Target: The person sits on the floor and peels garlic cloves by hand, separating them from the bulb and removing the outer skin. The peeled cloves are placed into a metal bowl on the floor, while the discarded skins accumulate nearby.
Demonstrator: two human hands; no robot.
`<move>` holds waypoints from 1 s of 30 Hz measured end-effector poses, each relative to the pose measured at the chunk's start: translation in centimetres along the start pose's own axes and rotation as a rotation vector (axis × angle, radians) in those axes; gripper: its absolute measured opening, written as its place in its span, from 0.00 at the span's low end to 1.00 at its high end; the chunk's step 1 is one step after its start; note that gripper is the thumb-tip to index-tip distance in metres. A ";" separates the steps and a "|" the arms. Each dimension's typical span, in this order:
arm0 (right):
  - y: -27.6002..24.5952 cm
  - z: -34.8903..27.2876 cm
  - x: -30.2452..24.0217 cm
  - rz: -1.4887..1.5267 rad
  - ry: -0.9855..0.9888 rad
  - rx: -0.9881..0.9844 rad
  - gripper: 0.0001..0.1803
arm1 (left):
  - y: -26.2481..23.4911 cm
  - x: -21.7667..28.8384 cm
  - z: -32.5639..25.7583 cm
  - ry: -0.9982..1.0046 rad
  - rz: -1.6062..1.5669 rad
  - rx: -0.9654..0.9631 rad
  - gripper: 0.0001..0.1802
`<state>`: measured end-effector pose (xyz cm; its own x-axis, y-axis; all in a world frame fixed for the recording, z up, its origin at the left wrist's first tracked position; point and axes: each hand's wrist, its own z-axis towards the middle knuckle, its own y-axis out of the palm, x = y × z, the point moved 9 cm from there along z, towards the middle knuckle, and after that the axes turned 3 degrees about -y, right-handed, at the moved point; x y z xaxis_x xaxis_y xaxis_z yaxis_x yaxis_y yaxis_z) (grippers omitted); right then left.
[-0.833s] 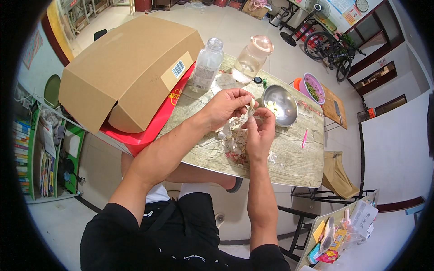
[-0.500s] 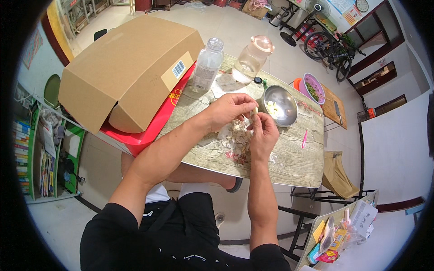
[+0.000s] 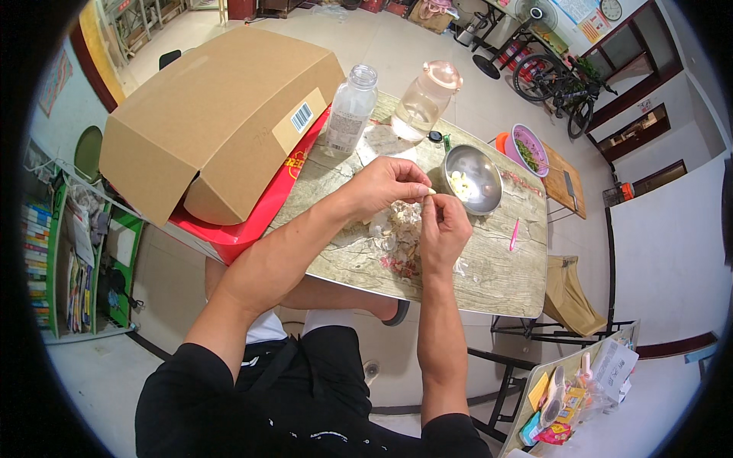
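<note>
My left hand (image 3: 388,186) pinches a small pale garlic clove (image 3: 431,191) between thumb and fingertips. Close against it, my right hand (image 3: 445,229) has its thumb and forefinger on the same clove. Below both hands lies a pile of papery garlic skins (image 3: 398,238) on the wood-patterned table (image 3: 489,267). Just beyond my right hand stands a steel bowl (image 3: 485,187) with several peeled cloves (image 3: 460,183) in its left side. A pink slim tool (image 3: 515,234), perhaps a small knife, rests on the table right of my right hand.
A large cardboard box (image 3: 221,114) sits on a red box (image 3: 248,229) at the left. An empty clear jar (image 3: 352,111) and a lidded jug (image 3: 424,103) stand at the table's far side. A purple basin (image 3: 529,150) of greens and a cleaver (image 3: 570,187) are farther right.
My hands have shifted slightly; the fingertips are closer together and the clove shows less between them. Bowl, jars and boxes have stayed in place.
</note>
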<state>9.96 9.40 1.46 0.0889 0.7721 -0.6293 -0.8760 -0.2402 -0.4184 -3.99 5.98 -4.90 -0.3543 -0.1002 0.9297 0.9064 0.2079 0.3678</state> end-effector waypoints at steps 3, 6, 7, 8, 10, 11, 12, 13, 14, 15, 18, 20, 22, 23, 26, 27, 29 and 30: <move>0.1 -0.4 1.5 0.059 0.080 0.039 0.04 | 0.4 0.8 -0.1 0.070 -0.014 -0.007 0.10; 0.2 -0.3 1.3 0.059 0.077 0.027 0.10 | 0.5 1.7 -0.3 0.100 -0.033 0.014 0.11; 0.5 -0.4 1.9 0.088 0.115 -0.003 0.11 | 0.5 1.9 -0.4 0.115 -0.049 0.016 0.12; 0.7 -0.7 2.7 0.114 0.154 -0.032 0.12 | 0.4 2.0 -0.4 0.130 -0.067 0.015 0.12; 1.2 -1.1 4.0 0.124 0.230 -0.090 0.12 | 0.5 2.3 -0.5 0.148 -0.083 0.011 0.13; 1.5 -1.2 4.5 0.109 0.268 -0.118 0.11 | 0.6 2.5 -0.5 0.152 -0.081 0.008 0.14; 1.7 -1.4 4.9 0.094 0.305 -0.147 0.10 | 0.7 2.6 -0.6 0.156 -0.078 0.004 0.14; 1.7 -1.4 4.9 0.078 0.313 -0.139 0.09 | 0.8 2.6 -0.6 0.156 -0.070 0.006 0.14; 1.7 -1.3 4.8 0.062 0.322 -0.131 0.07 | 0.8 2.6 -0.6 0.156 -0.061 0.008 0.14; 1.7 -1.3 4.7 0.045 0.331 -0.123 0.06 | 0.8 2.5 -0.6 0.156 -0.053 0.010 0.14; 1.3 -0.8 3.9 0.085 0.243 -0.063 0.10 | 0.9 2.5 -0.6 0.158 -0.052 -0.012 0.14; 0.4 -0.6 3.4 0.067 0.202 -0.010 0.11 | 1.0 2.3 -0.4 0.167 -0.012 -0.034 0.13; 0.2 -0.5 3.0 0.112 0.196 0.017 0.11 | 1.1 2.3 -0.4 0.184 0.038 -0.044 0.13; 0.3 -0.4 2.8 0.163 0.212 0.018 0.10 | 1.2 2.3 -0.4 0.195 0.068 -0.046 0.13; 0.4 -0.4 2.3 0.207 0.183 0.037 0.09 | 1.1 2.5 -0.6 0.182 0.104 -0.031 0.13; 0.4 -0.4 2.1 0.203 0.160 0.045 0.08 | 1.1 2.5 -0.7 0.171 0.107 -0.023 0.12; -0.2 -0.6 1.9 0.172 0.120 0.088 0.08 | 1.1 2.5 -0.6 0.188 0.133 -0.033 0.12; -0.4 -0.6 1.8 0.156 0.100 0.110 0.08 | 1.1 2.5 -0.6 0.197 0.146 -0.038 0.11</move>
<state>10.76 10.50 0.12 -0.0102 0.6672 -0.7448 -0.9288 -0.2823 -0.2402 -3.71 5.42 -2.17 -0.1705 -0.2598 0.9505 0.9540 0.1980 0.2253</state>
